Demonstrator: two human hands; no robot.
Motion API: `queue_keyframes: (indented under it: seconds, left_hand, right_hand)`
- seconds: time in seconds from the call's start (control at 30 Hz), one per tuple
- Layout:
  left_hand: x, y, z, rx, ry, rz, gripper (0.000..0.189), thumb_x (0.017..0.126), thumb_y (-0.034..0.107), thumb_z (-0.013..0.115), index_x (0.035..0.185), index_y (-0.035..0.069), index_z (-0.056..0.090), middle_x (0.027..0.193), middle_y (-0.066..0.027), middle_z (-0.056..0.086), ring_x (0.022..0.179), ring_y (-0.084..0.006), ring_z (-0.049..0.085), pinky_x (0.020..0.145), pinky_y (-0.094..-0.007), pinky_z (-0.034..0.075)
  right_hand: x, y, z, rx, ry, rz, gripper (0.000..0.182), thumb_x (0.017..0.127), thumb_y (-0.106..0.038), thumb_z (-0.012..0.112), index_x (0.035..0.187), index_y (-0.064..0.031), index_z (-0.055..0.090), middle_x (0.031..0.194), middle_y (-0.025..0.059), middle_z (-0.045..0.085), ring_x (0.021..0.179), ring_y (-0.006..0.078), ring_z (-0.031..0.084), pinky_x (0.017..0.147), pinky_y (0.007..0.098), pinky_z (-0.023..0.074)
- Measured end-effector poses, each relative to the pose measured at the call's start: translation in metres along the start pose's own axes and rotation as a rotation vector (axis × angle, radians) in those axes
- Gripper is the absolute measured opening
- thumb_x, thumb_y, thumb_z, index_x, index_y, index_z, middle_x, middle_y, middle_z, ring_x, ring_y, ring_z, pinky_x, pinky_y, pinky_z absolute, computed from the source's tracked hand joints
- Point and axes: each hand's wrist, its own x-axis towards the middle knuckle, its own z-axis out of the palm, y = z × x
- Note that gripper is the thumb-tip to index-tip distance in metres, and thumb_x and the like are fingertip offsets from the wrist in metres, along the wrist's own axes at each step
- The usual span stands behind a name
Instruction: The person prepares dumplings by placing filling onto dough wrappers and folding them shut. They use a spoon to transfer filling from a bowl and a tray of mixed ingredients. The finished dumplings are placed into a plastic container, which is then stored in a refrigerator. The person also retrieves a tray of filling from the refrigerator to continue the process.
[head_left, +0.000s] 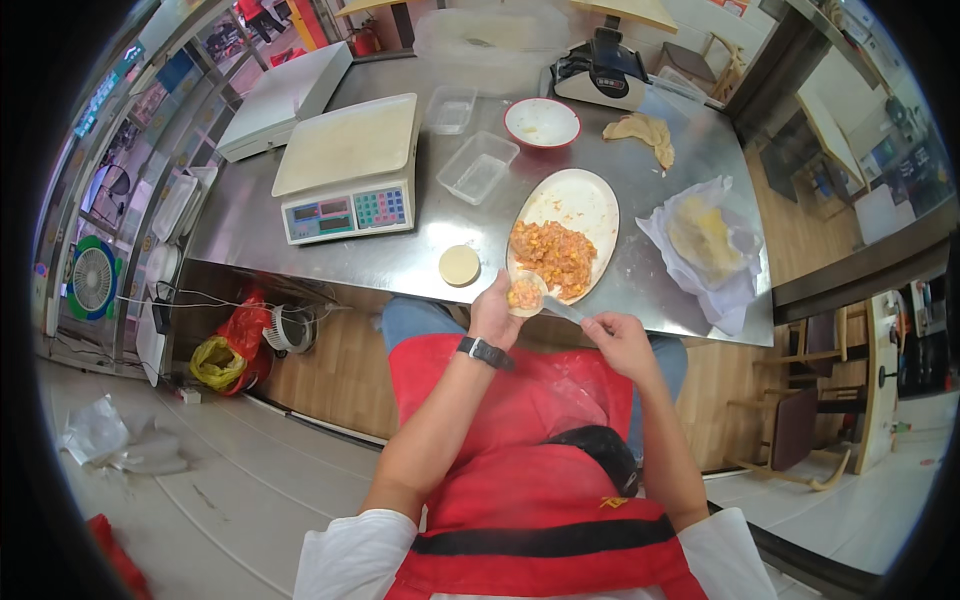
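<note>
My left hand (495, 309) holds a round dumpling wrapper (514, 309) at the front edge of the steel table. A mound of orange and yellow minced filling (526, 294) lies on the wrapper. In my right hand (621, 341) is the handle of a flat metal spatula (566, 309), its tip touching or very close to the filling. Just beyond stands an oval white platter (577, 191) with a larger heap of minced filling (556, 255) on its near half. Left of my left hand sits a stack of round wrappers (459, 265).
A digital scale (345, 172) stands on the left of the steel table (360, 266). Behind the platter are two clear plastic tubs (478, 166) (451, 110) and a red-rimmed bowl (542, 123). To the right lie a dough piece (645, 135) and a white plastic bag (712, 240) around something yellowish.
</note>
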Motion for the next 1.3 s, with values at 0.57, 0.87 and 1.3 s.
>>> queue_keyframes:
  seconds: [0.57,0.87,1.3]
  left_hand:
    - [-0.033,-0.016,0.022,0.444,0.074,0.077,0.047,0.102,0.036,0.031,0.112,-0.005,0.053,0.089,-0.0147,0.066,0.062,-0.0188,0.064,0.048,-0.0249,0.050]
    - [-0.034,-0.026,0.014,0.371,-0.066,-0.094,0.048,0.102,0.037,0.033,0.121,-0.004,0.051,0.092,-0.0132,0.066,0.060,-0.0155,0.062,0.049,-0.0229,0.050]
    - [-0.046,-0.026,-0.006,0.438,-0.310,0.055,0.043,0.091,0.010,0.060,0.129,-0.005,0.046,0.121,-0.0115,0.058,0.108,-0.0148,0.058,0.087,-0.0256,0.051]
  right_hand:
    - [0.002,0.011,0.024,0.748,-0.041,-0.033,0.023,0.092,-0.018,0.061,0.106,0.0004,0.062,0.069,-0.0056,0.051,0.059,0.0016,0.043,0.052,0.0180,0.0344]
    - [0.007,0.034,0.050,0.741,0.112,-0.055,0.016,0.084,-0.003,0.069,0.098,0.0014,0.064,0.087,0.0039,0.066,0.078,0.0088,0.062,0.069,0.0225,0.0496]
    - [0.005,0.029,0.047,0.719,0.273,-0.124,0.013,0.082,-0.005,0.071,0.092,0.0007,0.064,0.088,0.0017,0.066,0.077,0.0064,0.059,0.072,0.0206,0.0482]
